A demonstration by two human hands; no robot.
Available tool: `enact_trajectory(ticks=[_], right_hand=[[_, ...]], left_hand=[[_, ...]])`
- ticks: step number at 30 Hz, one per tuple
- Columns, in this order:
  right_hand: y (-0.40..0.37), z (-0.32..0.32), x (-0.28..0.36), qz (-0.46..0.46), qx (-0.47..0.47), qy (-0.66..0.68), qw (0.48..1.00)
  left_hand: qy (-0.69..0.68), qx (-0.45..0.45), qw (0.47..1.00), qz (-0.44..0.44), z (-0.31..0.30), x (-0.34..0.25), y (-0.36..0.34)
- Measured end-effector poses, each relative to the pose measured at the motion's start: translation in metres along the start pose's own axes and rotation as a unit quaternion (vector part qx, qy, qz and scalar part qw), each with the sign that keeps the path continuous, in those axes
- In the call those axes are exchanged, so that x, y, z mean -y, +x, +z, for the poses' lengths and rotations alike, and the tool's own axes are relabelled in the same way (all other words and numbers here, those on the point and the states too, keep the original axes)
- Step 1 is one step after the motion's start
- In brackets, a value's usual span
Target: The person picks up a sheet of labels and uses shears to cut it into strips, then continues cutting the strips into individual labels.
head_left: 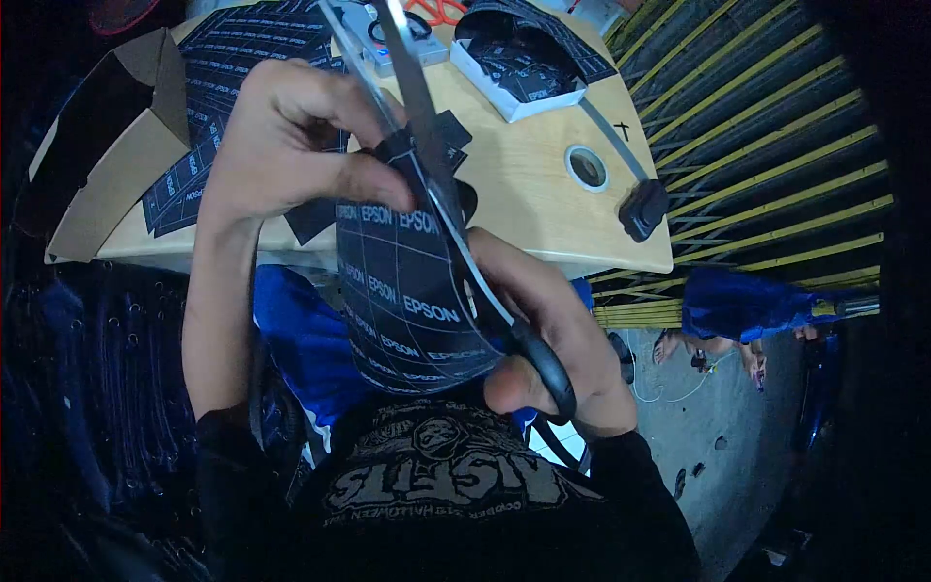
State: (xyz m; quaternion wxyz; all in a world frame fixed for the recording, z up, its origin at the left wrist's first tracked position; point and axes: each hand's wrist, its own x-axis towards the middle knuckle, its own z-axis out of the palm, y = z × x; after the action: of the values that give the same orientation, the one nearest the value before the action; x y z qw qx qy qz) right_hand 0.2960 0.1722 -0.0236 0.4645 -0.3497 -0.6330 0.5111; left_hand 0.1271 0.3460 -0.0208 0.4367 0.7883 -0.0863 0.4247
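The left grip (301, 145) pinches a black printed sheet (393, 291) between thumb and fingers near its upper end, while the right grip (553, 301) is closed around the handles of a pair of scissors (424, 112), its thumb at the black loop. The sheet is in the air between the two, in front of the shirt, its lower part bowed into a loose curve and one long edge against the scissors. From that easy bend it looks light and thin, more springy than stiff, and probably a little slick on its printed face. It should crease if squeezed hard or folded sharply, so a flat pinch on the margin, close to the blades but with fingertips outside their line, seems the best hold; taken farther off, it would likely sag and twist. Beyond lies the pale worktop (524, 184), with more sheets (233, 58) of the same print spread on its left, an open cardboard box (126, 184) beside them, and a white box (543, 105) of black pieces at the far right.
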Motion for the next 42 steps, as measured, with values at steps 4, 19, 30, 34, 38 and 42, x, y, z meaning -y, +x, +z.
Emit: enact_trajectory(ticks=[4,19,30,34,38,42], right_hand=[[-0.001,-0.003,0.005,0.039,0.011,-0.037,0.998],[0.008,-0.004,-0.006,0.014,-0.013,0.01,1.0],[0.029,-0.015,-0.012,-0.05,-0.109,-0.011,0.993],[0.039,-0.023,-0.039,-0.007,-0.208,-0.061,0.976],[0.031,-0.032,-0.039,0.054,-0.247,-0.063,0.965],[0.008,-0.046,-0.029,0.07,-0.249,-0.118,0.959]], left_hand=[[0.036,0.025,0.999,-0.024,-0.007,-0.003,-0.002],[0.034,0.039,0.997,-0.065,-0.005,0.001,0.003],[0.096,0.034,0.986,-0.129,-0.029,0.027,0.02],[0.119,0.018,0.972,-0.201,-0.047,0.051,0.028],[0.147,0.005,0.961,-0.232,-0.049,0.07,0.034],[0.088,-0.005,0.953,-0.289,-0.054,0.083,0.039]])
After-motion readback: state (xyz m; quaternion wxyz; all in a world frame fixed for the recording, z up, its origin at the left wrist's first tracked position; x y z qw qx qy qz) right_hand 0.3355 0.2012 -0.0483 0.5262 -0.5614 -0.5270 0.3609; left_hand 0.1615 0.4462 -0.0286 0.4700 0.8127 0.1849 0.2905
